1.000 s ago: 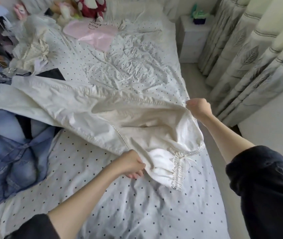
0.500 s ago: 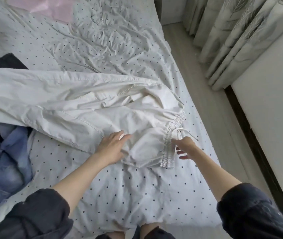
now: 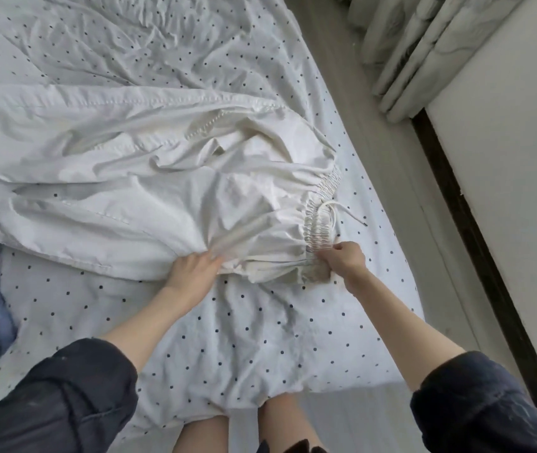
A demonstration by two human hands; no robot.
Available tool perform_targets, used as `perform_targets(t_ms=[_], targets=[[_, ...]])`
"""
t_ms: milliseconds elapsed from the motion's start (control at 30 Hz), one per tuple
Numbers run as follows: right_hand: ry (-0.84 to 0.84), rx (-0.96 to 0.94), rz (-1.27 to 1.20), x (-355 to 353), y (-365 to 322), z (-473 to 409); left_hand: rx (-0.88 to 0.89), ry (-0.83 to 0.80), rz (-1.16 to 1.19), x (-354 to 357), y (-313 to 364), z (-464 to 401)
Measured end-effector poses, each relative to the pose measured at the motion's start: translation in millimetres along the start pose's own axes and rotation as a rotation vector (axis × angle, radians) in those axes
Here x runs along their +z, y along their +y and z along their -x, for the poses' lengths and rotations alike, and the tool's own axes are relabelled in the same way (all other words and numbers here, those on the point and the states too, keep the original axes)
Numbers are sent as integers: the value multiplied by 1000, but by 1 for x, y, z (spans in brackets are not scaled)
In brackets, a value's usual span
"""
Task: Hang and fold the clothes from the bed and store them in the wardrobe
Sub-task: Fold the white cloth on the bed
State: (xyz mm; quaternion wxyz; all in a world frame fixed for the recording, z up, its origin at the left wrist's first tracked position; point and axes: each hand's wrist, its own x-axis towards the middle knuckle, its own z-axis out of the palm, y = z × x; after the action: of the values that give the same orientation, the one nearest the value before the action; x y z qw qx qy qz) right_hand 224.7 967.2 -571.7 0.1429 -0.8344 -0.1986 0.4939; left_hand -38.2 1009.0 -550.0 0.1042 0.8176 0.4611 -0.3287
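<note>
White trousers (image 3: 136,165) lie spread across the dotted bed (image 3: 260,338), waistband (image 3: 321,220) toward the bed's right edge. The right hand (image 3: 345,261) pinches that elastic band's near corner; the left hand (image 3: 192,271) grips the near hem beside it. Light, floppy cotton that likely creases easily, so the firm waistband looks the best hold.

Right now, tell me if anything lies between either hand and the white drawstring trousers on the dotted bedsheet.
Nothing visible does. The left hand grips the white drawstring trousers at their near edge, and the right hand grips the elastic waistband. The wardrobe is out of view.
</note>
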Motion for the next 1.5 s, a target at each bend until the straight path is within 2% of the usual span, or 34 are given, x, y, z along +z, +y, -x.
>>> perform_targets(t_ms=[167, 267, 333, 400, 467, 633, 733, 800, 833, 900, 1000, 1033, 1133, 1200, 1233, 1333, 1400, 1433, 1500], targets=[[170, 62, 177, -65, 24, 8, 308, -95, 148, -29, 68, 21], [253, 148, 254, -102, 51, 20, 524, -215, 307, -35, 124, 35], [244, 196, 283, -114, 66, 25, 593, -310, 352, -34, 140, 36], [207, 226, 302, -117, 77, 25, 576, -364, 337, -35, 140, 31], [174, 198, 312, -112, 77, 20, 525, -285, 355, -38, 128, 21], [267, -60, 386, -90, 37, -12, 381, 277, 444, -54, 75, -12], [334, -224, 426, -85, 0, -40, 303, 506, 463, -70, 50, -42], [359, -323, 433, -83, -27, -63, 232, 578, 405, -80, 37, -67], [364, -362, 439, -82, -40, -78, 203, 565, 377, -82, 30, -81], [327, -404, 477, -77, -62, -108, 163, 414, 344, -78, 19, -102], [78, -351, 487, -68, -78, -146, 88, 107, 269, -54, 8, -118], [-4, -326, 496, -66, -78, -152, 79, 57, 238, -46, 9, -117], [-144, -287, 621, -64, -82, -162, 76, 53, 204, -31, 11, -123], [-187, -281, 607, -70, -85, -164, 75, 65, 200, -31, 12, -124], [-129, -313, 592, -73, -87, -163, 76, 74, 197, -32, 11, -123], [285, -516, 640, -78, -88, -155, 96, 111, 209, -32, 14, -119], [471, -560, 676, -75, -86, -151, 104, 146, 204, -33, 17, -116], [483, -516, 687, -73, -82, -150, 104, 160, 195, -34, 19, -114], [401, -366, 686, -67, -80, -146, 93, 179, 180, -34, 18, -110]])
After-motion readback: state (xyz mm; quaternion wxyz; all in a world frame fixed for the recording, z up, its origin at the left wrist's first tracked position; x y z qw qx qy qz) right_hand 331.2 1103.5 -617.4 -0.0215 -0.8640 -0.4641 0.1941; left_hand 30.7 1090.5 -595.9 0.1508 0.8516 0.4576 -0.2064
